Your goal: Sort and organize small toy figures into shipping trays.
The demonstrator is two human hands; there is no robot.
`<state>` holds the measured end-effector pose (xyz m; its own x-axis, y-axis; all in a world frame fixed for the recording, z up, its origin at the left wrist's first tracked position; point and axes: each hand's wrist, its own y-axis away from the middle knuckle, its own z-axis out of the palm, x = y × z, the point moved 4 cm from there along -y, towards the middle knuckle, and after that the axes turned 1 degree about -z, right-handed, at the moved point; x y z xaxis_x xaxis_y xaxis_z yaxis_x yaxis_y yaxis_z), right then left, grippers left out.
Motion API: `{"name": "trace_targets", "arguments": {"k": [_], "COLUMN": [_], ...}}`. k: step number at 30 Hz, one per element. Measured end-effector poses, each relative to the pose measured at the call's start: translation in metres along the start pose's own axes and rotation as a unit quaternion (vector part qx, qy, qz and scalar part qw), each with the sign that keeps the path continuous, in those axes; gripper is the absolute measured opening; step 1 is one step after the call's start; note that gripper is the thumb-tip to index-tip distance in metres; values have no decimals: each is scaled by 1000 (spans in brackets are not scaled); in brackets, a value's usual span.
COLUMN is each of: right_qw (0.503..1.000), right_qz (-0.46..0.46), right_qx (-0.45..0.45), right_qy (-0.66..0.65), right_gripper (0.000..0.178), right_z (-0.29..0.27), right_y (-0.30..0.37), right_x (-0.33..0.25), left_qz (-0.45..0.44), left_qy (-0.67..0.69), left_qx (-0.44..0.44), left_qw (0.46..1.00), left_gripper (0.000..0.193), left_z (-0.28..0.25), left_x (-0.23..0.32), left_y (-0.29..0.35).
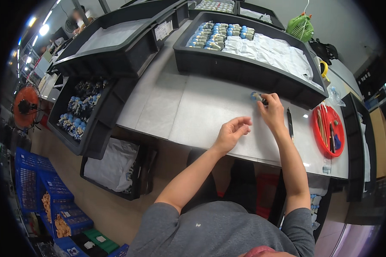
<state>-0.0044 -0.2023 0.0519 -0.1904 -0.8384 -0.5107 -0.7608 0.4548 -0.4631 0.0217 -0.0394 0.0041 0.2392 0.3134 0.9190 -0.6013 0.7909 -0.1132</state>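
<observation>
My right hand (271, 111) pinches a small figurine (256, 96) with a light blue and pale top, just above the white tabletop (210, 107). The fingers hide part of the figurine. Lower and to the left, my left hand (233, 134) hovers over the table's near side, fingers loosely curled and apart, with nothing in it. Beyond both hands stands a black tray (248, 64). Rows of similar blue-topped figurines (214, 35) lie in its left part, on white lining paper (270, 53). A dark pen (290, 122) lies right of my right hand.
A red basket (339, 147) of brushes and tools sits at the table's right. Stacked black trays (103, 64) flank the left side; a lower one holds more figurines (79, 107). A green fan (300, 28) stands at the back right. Blue crates (32, 180) rest on the floor.
</observation>
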Motion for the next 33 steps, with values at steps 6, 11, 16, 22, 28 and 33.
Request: {"name": "trace_targets", "arguments": {"k": [6,11,16,22,28,33], "right_qw": [978,944,849,829,885,899], "right_qz": [-123,-69,111,124,58,64], "right_qx": [79,72,-83,-60,6,31], "right_qy": [-146,-314,-510,-542,-463,-432], "right_gripper": [33,39,36,34,52,64], "right_z": [-17,-13,7,2,4,4], "right_y": [68,96,104,106,109,108], "right_x": [-60,-55,-32,-32,-25,-23], "left_qz": [-33,-27,-29,-31,-35,-12], "left_qy": [162,133,136,113,48,54], "left_qx": [54,41,29,22,42,46], "left_qw": [985,990,990,993,997,997], "left_gripper": [38,29,26,28,32,31], "left_z": [-10,-10,-7,-5,-4,-8], "left_x": [2,-2,2,1,-1,-3], "left_y": [-2,-7,-4,-2,-2,-2]}}
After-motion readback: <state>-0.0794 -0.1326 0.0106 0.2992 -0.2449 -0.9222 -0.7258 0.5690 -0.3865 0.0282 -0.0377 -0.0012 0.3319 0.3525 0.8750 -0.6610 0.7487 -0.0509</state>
